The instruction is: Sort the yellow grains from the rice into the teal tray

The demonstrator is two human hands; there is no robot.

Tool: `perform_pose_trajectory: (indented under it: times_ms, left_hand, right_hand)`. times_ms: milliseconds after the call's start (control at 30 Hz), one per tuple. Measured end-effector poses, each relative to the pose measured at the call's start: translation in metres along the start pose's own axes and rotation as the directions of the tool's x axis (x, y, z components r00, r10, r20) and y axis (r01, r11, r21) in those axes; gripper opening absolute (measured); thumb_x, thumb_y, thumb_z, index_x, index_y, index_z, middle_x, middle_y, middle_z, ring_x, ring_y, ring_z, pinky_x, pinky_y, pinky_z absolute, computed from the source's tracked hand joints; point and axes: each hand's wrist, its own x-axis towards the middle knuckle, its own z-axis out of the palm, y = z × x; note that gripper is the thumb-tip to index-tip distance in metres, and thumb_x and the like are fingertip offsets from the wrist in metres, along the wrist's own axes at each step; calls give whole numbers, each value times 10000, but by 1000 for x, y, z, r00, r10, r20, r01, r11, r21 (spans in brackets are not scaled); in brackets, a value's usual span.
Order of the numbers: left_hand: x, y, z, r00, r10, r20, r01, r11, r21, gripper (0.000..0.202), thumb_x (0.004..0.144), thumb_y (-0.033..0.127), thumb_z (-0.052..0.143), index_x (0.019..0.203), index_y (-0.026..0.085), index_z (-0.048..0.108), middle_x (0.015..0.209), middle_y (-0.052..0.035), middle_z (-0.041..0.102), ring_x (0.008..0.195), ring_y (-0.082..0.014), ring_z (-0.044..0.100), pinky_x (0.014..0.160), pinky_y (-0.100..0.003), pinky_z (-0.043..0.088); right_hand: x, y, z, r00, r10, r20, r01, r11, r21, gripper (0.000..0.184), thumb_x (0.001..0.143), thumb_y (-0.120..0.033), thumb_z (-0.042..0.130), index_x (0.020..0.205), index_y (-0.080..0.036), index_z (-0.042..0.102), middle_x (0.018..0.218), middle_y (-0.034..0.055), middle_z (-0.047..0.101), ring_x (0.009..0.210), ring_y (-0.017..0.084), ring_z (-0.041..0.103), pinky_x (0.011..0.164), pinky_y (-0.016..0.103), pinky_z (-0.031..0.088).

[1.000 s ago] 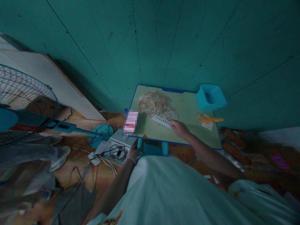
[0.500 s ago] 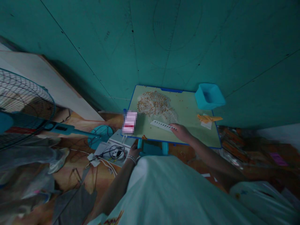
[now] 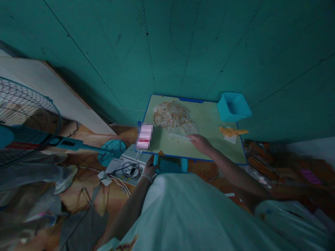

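Observation:
A small green table with a blue rim (image 3: 209, 120) stands against the teal wall. On it lies a spread of small tan grains (image 3: 173, 116). My right hand (image 3: 200, 143) is closed on a white slotted strip (image 3: 180, 137), held edge-on at the near side of the grains. My left hand (image 3: 149, 170) rests low by the table's left leg, next to a white box with cables; its fingers are mostly hidden.
A teal plastic bin (image 3: 232, 106) sits at the table's far right corner, orange and white scraps (image 3: 232, 132) beside it. A blurred pink packet (image 3: 144, 136) stands at the left edge. A floor fan (image 3: 28, 122) lies left; white box with wires (image 3: 129, 165) on the floor.
My right hand tilted the white strip from lying flat to nearly edge-on and shifted it slightly toward the grains. The left hand stayed put.

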Motion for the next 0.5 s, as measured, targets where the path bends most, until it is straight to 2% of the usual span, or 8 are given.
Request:
perform_pose_trajectory:
  times_ms: [133,500]
  left_hand:
    - [-2,-2,-1,997,-54,59,54,999,2,236,828,265,562,1033,149,588,1015,-59,634,803,-184,622,655,-359,537]
    - [-8,3,-4,995,-69,69,68,998,11,227,828,266,563,1019,147,591,1001,-54,634,794,-183,621,648,-353,536]
  right_hand:
    - [-3,-3,2,998,-57,33,57,998,-1,311,874,-194,395,1094,-186,615,1053,63,641,978,153,566,871,277,411]
    - [-13,-7,2,995,-89,44,89,996,4,313,880,-191,382,1093,-179,612,1053,70,639,965,153,570,862,277,412]
